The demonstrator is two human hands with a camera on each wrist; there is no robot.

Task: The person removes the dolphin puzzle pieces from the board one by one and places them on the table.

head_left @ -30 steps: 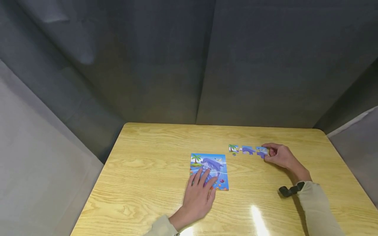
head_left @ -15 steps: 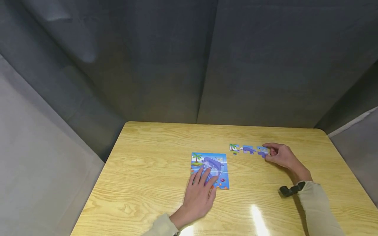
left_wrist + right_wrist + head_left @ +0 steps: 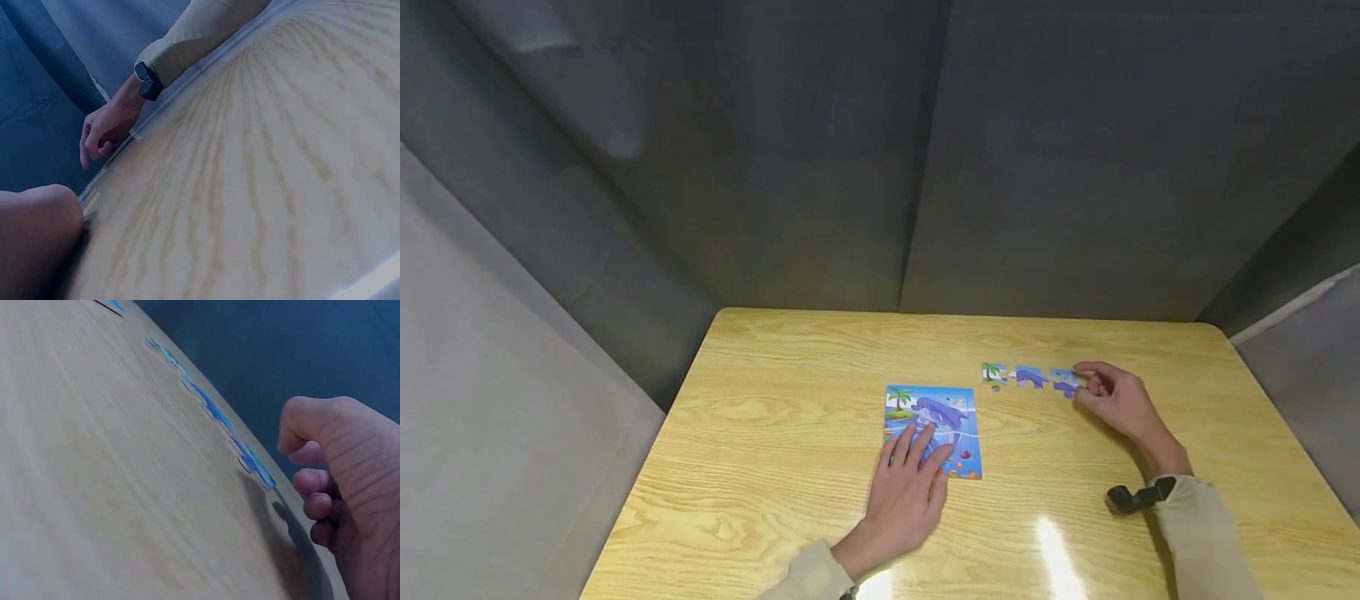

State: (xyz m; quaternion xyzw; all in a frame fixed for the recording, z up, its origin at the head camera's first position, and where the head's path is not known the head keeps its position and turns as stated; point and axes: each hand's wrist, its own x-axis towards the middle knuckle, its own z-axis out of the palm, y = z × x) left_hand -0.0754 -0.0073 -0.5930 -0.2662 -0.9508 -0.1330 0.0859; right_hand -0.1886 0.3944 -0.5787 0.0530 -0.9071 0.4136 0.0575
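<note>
My left hand (image 3: 904, 496) rests on the lower part of a dolphin jigsaw puzzle (image 3: 942, 408), fingers spread over the picture and hiding part of it. To the right of that puzzle, three loose jigsaw pieces lie in a row: a palm-tree piece (image 3: 993, 374), a dolphin-head piece (image 3: 1031, 378) and a blue-and-purple piece (image 3: 1063, 382). My right hand (image 3: 1123, 407) hovers at the right end of this row, thumb and index finger apart and the other fingers curled. The right wrist view shows a gap between these fingers and the end piece (image 3: 253, 464).
The wooden table (image 3: 760, 417) has rounded far corners. A dark grey curtain (image 3: 820, 167) hangs behind it, with lighter cloth (image 3: 490, 417) at the left. Glare (image 3: 1058, 558) shines near the front. A black wrist device (image 3: 1138, 496) sits on my right forearm.
My right thumb and index finger, earlier at the edges of the end piece, have let go and drawn slightly right. The loose pieces and my left hand have stayed put.
</note>
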